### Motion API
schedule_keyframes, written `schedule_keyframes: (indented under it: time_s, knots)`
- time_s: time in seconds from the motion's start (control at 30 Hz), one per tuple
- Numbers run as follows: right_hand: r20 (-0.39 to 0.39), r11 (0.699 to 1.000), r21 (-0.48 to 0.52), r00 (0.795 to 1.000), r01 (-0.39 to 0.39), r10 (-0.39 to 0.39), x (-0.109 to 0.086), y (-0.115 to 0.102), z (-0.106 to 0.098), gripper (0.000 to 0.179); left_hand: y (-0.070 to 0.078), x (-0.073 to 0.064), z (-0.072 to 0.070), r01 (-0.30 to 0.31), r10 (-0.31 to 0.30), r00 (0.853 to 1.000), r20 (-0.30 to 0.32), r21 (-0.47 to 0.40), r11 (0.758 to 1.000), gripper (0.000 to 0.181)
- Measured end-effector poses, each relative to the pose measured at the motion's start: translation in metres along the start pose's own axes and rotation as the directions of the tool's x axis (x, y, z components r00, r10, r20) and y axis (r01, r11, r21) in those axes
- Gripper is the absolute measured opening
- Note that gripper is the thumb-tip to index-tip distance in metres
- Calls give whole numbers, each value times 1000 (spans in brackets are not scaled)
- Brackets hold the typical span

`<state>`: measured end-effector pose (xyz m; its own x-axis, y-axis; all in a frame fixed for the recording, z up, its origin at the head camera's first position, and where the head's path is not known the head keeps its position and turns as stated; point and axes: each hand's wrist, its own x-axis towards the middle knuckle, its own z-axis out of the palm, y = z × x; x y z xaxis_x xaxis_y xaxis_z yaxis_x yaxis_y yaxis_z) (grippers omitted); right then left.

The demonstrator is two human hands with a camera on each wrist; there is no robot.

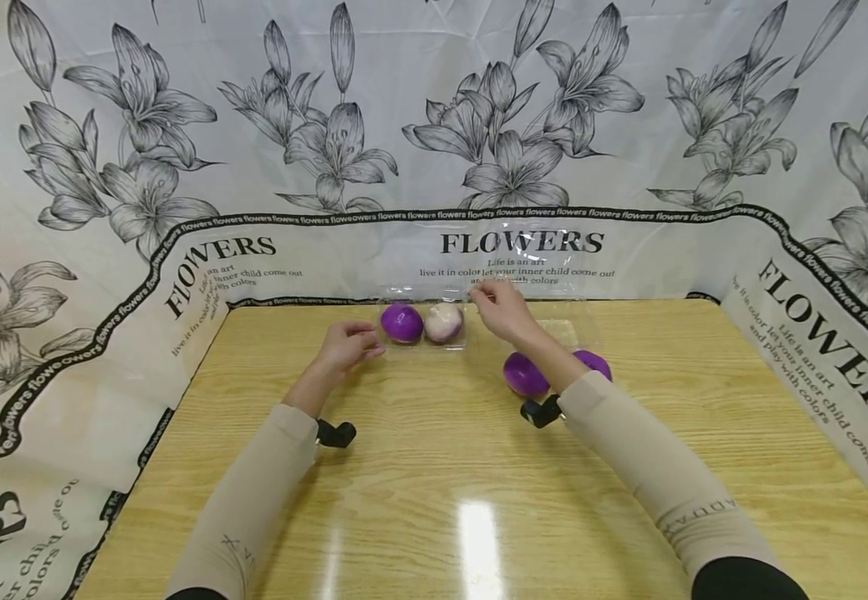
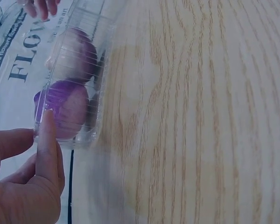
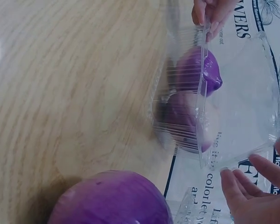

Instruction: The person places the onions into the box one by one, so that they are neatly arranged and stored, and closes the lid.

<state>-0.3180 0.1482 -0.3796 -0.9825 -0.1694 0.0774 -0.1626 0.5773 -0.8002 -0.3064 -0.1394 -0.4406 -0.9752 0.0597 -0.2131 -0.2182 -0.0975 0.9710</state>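
A clear plastic clamshell box (image 1: pixel 422 343) stands at the table's back edge with its lid (image 3: pixel 252 102) raised. Side by side inside are two round vegetables that look like turnips, a mostly purple turnip (image 1: pixel 402 322) and a whiter turnip (image 1: pixel 444 322). At the box's left end, my left hand (image 1: pixel 347 344) pinches the rim between thumb and fingers, seen closely in the left wrist view. My right hand (image 1: pixel 504 308) is at the right, its fingertips on the edge of the raised lid; the right wrist view shows thumb and fingers on either side of it.
Beneath my right forearm lie two more purple turnips, one left (image 1: pixel 526 374) and one right (image 1: pixel 594 363). Behind them is another clear plastic container (image 1: pixel 561 333), partly hidden by the arm. A flower-printed cloth (image 1: pixel 358 250) walls the back and sides of the wooden table (image 1: pixel 418 467).
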Motion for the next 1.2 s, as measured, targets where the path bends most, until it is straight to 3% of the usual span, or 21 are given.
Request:
schedule_keyframes:
  time_s: [0.33,0.53,0.8,1.2]
  knots:
    - [76,998,-43,996,-48,52,-14,5,9,42,-3,1,0,23,-23,1000,1,12,1000,46]
    - [83,993,-104,995,-48,56,-14,12,18,44,-8,0,-1,25,-25,1000,4,37,999,45]
    - [117,988,-145,991,-53,71,-13,13,26,45,-9,-2,-7,37,-35,998,-43,29,999,41]
    - [125,983,-180,991,-28,51,-13,14,28,46,-6,-12,-3,36,-37,999,8,95,995,50]
